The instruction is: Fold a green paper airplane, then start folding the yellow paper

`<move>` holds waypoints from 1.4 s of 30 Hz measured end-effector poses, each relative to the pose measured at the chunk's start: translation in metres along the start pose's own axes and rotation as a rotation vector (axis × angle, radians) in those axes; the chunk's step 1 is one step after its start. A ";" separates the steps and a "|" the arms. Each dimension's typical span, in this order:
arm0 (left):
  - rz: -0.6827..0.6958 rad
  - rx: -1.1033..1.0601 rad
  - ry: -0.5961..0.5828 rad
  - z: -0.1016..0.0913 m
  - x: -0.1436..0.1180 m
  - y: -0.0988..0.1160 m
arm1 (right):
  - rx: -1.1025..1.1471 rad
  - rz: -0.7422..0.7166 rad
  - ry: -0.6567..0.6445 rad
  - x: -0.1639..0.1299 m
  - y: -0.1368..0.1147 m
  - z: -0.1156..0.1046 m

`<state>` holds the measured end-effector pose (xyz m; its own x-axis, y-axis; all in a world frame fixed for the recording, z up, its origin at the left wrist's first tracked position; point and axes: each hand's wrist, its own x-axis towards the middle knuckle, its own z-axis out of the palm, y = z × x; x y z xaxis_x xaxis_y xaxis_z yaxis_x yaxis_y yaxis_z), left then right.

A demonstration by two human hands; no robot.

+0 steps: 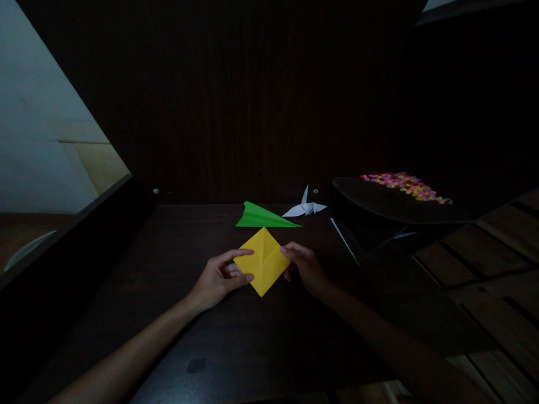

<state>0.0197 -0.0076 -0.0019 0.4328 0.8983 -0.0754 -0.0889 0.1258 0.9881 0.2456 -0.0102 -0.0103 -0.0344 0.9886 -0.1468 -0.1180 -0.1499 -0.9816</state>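
**Two hands on one yellow paper square**

So we've got both hands on a folded yellow paper (pixel 263 261), which sits on the dark wooden table (pixel 236 336) standing on one corner like a diamond, with a crease running down its middle. Our left hand (pixel 219 278) is pinching the paper's left corner, forefinger on top and thumb along the lower edge. Our right hand (pixel 306 268) is at the right corner, fingertips resting on the edge; it's pretty dark on that side, so we can't really tell if it's actually gripping or just pressing down.

Just behind the yellow piece there's a green paper plane (pixel 263 217) lying flat, its near edge very close to the top point of the yellow one, though we can't say if they touch. A bit further back and to the right sits a white paper crane (pixel 305 208). To the right of all that is a dark tray (pixel 391 207) with a strip of small colourful bits (pixel 404 186) on it, too tiny to make out. A thin pale strip (pixel 343 238) leans near the tray's front edge.
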 end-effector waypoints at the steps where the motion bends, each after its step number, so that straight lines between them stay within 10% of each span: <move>1: -0.011 0.014 -0.002 -0.001 0.000 -0.001 | -0.001 0.001 -0.007 0.000 0.000 0.000; 42: -0.052 -0.104 0.076 0.000 0.000 0.008 | -0.069 -0.164 -0.193 0.001 -0.002 -0.012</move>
<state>0.0189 -0.0068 0.0060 0.3704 0.9183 -0.1400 -0.1621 0.2123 0.9637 0.2572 -0.0089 -0.0103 -0.2099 0.9771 0.0340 -0.0699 0.0197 -0.9974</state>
